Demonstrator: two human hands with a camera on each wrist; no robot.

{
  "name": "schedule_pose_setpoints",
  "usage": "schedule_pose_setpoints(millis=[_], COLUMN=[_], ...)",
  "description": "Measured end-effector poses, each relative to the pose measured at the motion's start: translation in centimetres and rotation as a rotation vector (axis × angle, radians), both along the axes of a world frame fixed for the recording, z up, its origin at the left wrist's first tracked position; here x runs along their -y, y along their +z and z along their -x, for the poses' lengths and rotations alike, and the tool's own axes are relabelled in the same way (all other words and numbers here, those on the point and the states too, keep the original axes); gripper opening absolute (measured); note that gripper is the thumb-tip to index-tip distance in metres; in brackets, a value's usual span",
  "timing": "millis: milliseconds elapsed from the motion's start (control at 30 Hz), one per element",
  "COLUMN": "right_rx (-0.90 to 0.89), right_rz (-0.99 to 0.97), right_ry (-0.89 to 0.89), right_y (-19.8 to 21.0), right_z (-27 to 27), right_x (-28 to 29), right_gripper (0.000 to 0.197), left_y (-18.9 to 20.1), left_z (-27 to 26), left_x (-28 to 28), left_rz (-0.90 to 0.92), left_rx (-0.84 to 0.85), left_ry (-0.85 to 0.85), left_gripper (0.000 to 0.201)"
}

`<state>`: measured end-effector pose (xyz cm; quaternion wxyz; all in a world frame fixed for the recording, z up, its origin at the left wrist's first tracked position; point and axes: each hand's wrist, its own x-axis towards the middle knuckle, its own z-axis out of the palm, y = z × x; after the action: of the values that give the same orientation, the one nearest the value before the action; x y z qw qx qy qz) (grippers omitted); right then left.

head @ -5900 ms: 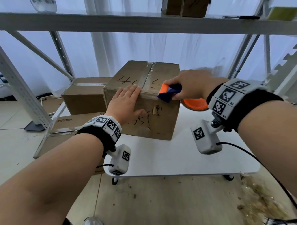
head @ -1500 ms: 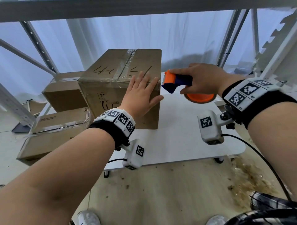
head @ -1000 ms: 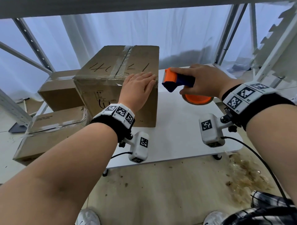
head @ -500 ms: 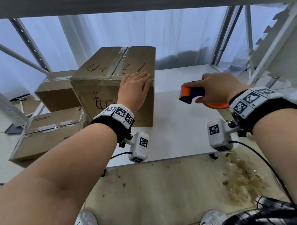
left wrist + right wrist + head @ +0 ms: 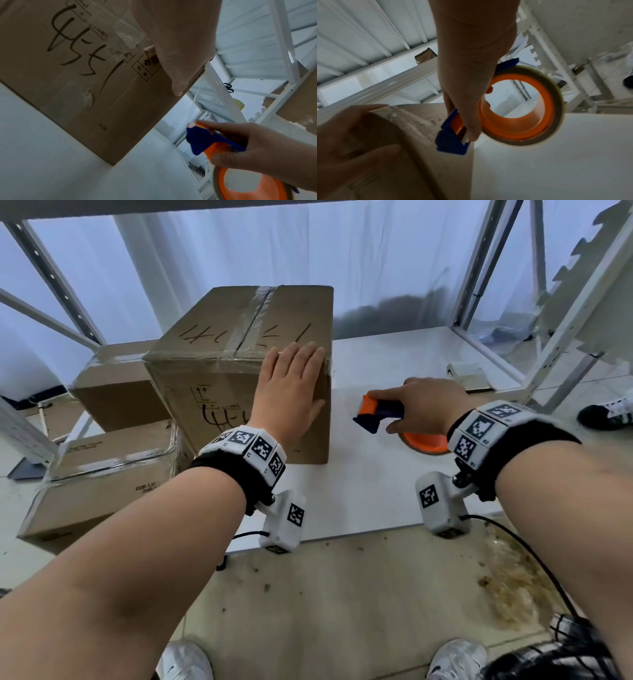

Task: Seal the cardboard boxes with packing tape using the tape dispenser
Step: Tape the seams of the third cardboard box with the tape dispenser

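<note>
The right hand [image 5: 430, 405] grips the orange-and-blue tape dispenser [image 5: 376, 416] just above the white table [image 5: 376, 491], apart from the taped cardboard box [image 5: 239, 344] to its left. The left hand [image 5: 291, 392] lies flat, fingers straight, on that box's near upper corner. Two more boxes [image 5: 109, 474] sit beyond the table's left edge.
</note>
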<state>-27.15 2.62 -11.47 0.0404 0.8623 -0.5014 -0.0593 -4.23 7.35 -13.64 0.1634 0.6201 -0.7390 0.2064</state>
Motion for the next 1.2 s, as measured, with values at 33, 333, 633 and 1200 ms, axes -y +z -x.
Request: schedule_pose_setpoints(millis=[33, 333, 633, 1200], right_rx=[-0.005, -0.377, 0.318, 0.756], right_rz=[-0.018, -0.124, -0.158, -0.408], right_ry=[0.005, -0.060, -0.206, -0.413], right_y=[-0.2, -1.7, -1.2, -9.1], right_z=[-0.7, -1.7, -0.7, -1.9], right_x=[0.1, 0.0, 1.2, 5.3], right_gripper=[0.060, 0.044, 0.059, 0.072], left_y=[0.1, 0.5, 0.2, 0.3], left_z=[-0.1, -0.4, -0.5, -1.1], left_x=[0.0, 0.1, 0.4, 0.6], left_rz=[0.003, -0.006, 0.031, 0.072], left_rx=[0.003, -0.007, -0.047, -0.013], left_ry=[0.002, -0.002, -0.036, -0.057], left_gripper=[0.070, 0.068, 0.066, 0.065])
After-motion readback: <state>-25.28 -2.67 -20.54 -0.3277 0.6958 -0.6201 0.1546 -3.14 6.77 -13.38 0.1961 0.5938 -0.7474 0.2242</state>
